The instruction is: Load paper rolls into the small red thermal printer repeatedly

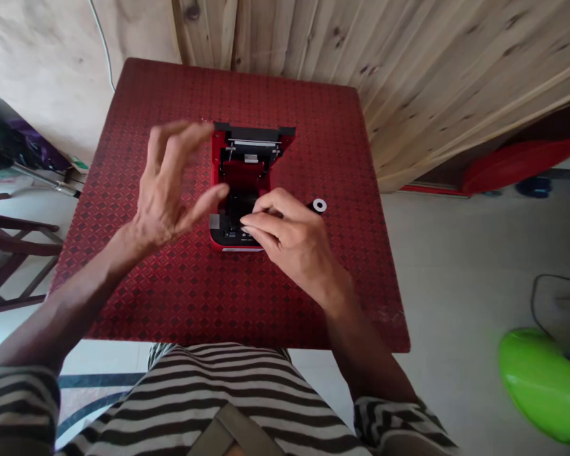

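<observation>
A red and black machine that looks like a label or receipt printer (218, 237) stands on the table with its lid (254, 136) tipped up, showing the dark inside. My left hand (168, 180) hovers at its left side, fingers spread and slightly blurred, with the thumb over the opening and nothing held. My right hand (292, 234) reaches over the front right of the opening, thumb and fingertips pinched together; whatever they hold, if anything, is hidden. Just behind that hand lies a small dark roll with a white ring-shaped end (320, 205), partly covered by my knuckles.
The table (171, 291) has a red patterned cover and stands against a wooden plank wall (294, 38). A wooden chair (14, 247) is at the left. A green rounded object (541, 380) sits on the floor at right, below a red round object (522, 164).
</observation>
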`<state>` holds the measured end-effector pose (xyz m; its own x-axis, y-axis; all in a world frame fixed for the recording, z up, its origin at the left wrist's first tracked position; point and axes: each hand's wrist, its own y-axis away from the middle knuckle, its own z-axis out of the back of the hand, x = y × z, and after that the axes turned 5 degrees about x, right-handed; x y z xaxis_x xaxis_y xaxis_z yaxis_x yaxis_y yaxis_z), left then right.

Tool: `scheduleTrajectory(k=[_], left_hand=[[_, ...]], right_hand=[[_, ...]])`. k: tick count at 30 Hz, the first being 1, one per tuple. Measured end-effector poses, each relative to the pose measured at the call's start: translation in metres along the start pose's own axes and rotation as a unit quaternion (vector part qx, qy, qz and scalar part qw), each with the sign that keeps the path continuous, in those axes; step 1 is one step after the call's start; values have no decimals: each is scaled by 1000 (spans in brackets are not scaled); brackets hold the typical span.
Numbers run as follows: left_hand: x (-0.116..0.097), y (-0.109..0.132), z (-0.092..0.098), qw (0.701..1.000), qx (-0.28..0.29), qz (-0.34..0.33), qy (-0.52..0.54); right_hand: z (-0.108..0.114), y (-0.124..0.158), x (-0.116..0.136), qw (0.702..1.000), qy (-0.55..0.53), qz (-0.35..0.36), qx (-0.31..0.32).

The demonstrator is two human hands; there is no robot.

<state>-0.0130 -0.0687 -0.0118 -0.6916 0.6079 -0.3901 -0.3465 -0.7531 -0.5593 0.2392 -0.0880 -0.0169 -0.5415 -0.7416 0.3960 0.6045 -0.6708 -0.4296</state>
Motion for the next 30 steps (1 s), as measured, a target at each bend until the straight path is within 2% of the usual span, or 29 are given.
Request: scheduleTrajectory(k=[2,4,7,9,13,18,23,30], left_hand=[[13,-33,-3,1000,14,8,-26],[24,-57,-12,999,42,20,-7],[27,-67,-21,993,106,37,44],[19,-56,-20,992,112,27,58],[1,-19,-14,985,147,-13,84],[9,15,-22,982,148,-96,67],[22,22,-26,974,166,-152,27],[20,21,-21,968,179,-174,-12]], right_hand=[[-6,9,4,999,22,8,-43],[-12,14,7,996,50,13,-71],[-15,17,10,993,73,16,-89],[-15,18,11,992,80,17,-95],[-15,21,14,990,93,9,-102],[-17,20,14,991,91,3,-102],[-18,21,13,990,92,-5,-103],[-16,23,15,993,75,-21,-84]])
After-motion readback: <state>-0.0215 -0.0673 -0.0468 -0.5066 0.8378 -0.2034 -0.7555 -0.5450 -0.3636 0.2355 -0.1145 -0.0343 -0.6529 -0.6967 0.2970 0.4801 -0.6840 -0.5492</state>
